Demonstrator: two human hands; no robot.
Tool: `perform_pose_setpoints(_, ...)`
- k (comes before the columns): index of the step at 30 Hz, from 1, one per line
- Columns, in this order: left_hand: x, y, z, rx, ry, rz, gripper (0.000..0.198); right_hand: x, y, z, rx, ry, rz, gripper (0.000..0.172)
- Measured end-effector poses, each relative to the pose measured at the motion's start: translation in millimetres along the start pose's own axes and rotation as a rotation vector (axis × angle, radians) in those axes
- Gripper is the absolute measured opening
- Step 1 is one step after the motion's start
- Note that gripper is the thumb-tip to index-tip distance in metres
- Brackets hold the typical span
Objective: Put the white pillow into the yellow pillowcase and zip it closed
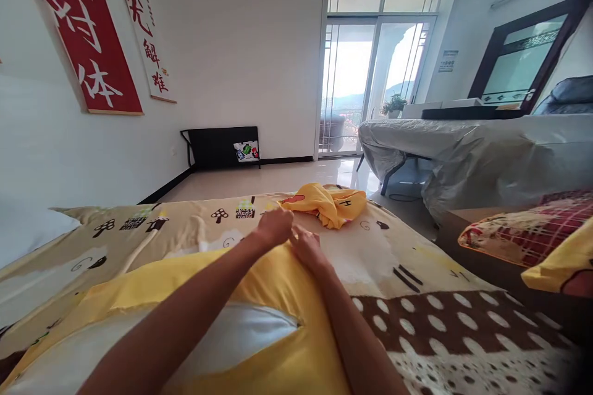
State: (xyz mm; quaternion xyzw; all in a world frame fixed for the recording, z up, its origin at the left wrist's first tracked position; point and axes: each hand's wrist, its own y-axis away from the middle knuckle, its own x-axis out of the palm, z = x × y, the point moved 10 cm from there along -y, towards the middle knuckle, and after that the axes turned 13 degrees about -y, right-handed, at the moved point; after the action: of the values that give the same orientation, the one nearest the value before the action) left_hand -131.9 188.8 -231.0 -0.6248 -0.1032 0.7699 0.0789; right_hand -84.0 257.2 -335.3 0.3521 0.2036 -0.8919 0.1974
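Observation:
A yellow pillowcase [273, 296] lies in front of me on the patterned bedspread [417, 315], with a white pillow [231, 339] showing through its open near end. My left hand [274, 226] is closed in a fist on the far end of the pillowcase. Right beside it, my right hand [306, 247] presses on the same far edge with its fingers curled down. A second yellow cloth [327, 202] lies crumpled farther out near the foot of the bed.
A white pillow [28, 231] sits at the left edge by the wall. A red checked pillow [523, 231] and another yellow one [563, 262] lie on the right. Beyond stand a furniture piece under a grey cover [463, 148] and a glass balcony door [365, 86].

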Motion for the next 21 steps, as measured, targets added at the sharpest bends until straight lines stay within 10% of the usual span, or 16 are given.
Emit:
perform_pose_setpoints(3,95.7,27.3,-30.2,0.080,0.030,0.125,0.027,54.0,21.5,-39.5,0.034,-0.053,0.127,0.040)
perform_pose_setpoints(6,142.8,50.1,-31.3,0.094,0.047,0.163,0.040,76.3,28.5,-84.4,0.098,-0.074,0.178,0.044)
perform_pose_setpoints(12,148.6,47.3,-31.1,0.106,0.077,0.249,0.047,75.8,18.9,-132.6,0.281,-0.019,0.203,0.052)
perform_pose_setpoints(21,135.7,45.6,-22.0,0.076,0.193,0.270,0.047,10.5,34.9,-112.2,0.361,0.156,0.034,0.041)
